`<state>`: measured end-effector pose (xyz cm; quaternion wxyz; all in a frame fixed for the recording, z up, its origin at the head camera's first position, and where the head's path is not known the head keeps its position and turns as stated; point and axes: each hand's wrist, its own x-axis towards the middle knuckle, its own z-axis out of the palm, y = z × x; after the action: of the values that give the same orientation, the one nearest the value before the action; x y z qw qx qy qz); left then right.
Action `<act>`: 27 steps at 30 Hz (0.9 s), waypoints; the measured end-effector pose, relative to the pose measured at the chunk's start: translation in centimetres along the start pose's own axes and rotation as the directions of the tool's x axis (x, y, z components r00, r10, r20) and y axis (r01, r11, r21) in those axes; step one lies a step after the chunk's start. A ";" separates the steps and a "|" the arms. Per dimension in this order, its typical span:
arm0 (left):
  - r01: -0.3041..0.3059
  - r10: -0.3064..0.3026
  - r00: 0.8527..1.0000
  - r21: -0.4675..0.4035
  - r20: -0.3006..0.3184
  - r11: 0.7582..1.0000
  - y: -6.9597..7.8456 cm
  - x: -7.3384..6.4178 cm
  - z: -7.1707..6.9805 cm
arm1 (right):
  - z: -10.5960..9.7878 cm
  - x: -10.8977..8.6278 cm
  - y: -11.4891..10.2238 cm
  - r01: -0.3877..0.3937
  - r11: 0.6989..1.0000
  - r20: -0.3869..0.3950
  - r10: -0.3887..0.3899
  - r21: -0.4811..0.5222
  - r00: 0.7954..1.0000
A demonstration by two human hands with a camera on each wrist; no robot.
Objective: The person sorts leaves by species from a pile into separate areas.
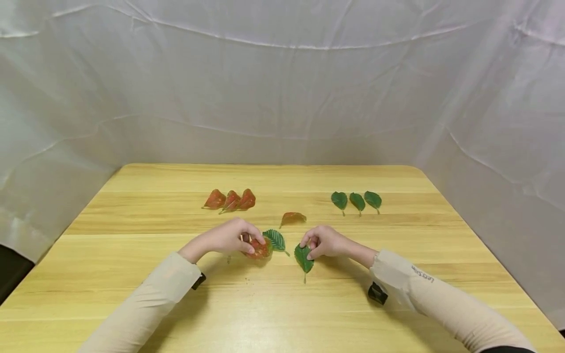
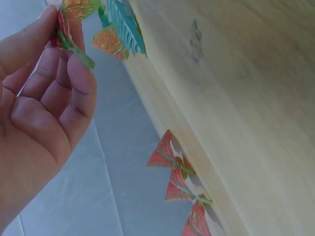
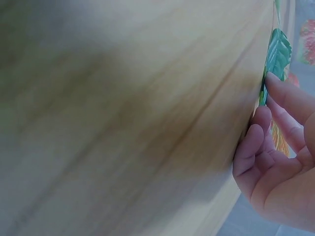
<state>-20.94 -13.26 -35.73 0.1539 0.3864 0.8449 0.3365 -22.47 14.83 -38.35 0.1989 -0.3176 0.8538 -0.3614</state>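
Note:
Between thumb and fingers, my left hand [image 1: 229, 238] pinches a red leaf [image 1: 261, 249] mottled with yellow-green, lifted off the wood in the left wrist view. Just right of it lies a green leaf [image 1: 275, 239] with ribbed veins, partly behind the red one in the head view. My right hand [image 1: 328, 241] pinches another green leaf [image 1: 303, 260] at its upper edge, its stem pointing toward me. In the right wrist view the thumb lies over part of this green leaf [image 3: 279, 51]. A single curled red leaf [image 1: 293, 218] rests beyond and between both hands.
Three red leaves [image 1: 232, 200] lie in a row at the back left of the wooden table [image 1: 282, 314]. At the back right, three green leaves [image 1: 357, 201] form another row. A pale grey sheet [image 1: 282, 98] hangs behind and beside the table.

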 end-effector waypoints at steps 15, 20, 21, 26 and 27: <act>0.066 -0.066 0.987 -0.004 -0.144 0.998 -1.8 -1.6 -1.4 | 0.1 0.0 0.2 0.001 1.000 -0.010 -0.001 -0.003 1.000; 0.103 -0.101 0.976 0.002 -0.195 0.995 -2.7 -2.4 -2.1 | 0.1 0.0 0.2 -0.008 1.000 -0.008 0.008 0.003 1.000; 0.108 -0.105 0.973 0.004 -0.207 0.994 -3.0 -2.5 -2.3 | 0.1 0.0 0.1 -0.009 1.000 -0.007 0.009 0.003 1.000; 0.152 -0.140 0.952 0.024 -0.273 0.988 -4.0 -3.1 -3.0 | 0.1 0.0 0.1 -0.018 1.000 -0.007 0.018 0.004 1.000; 0.165 -0.151 0.947 0.025 -0.284 0.986 -4.1 -3.2 -3.1 | 0.0 0.0 0.2 -0.019 1.000 -0.007 0.019 0.004 1.000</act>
<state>-22.75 -19.00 -36.31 0.0495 0.2695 0.8942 0.3541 -22.51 14.89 -38.49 0.1998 -0.3077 0.8568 -0.3623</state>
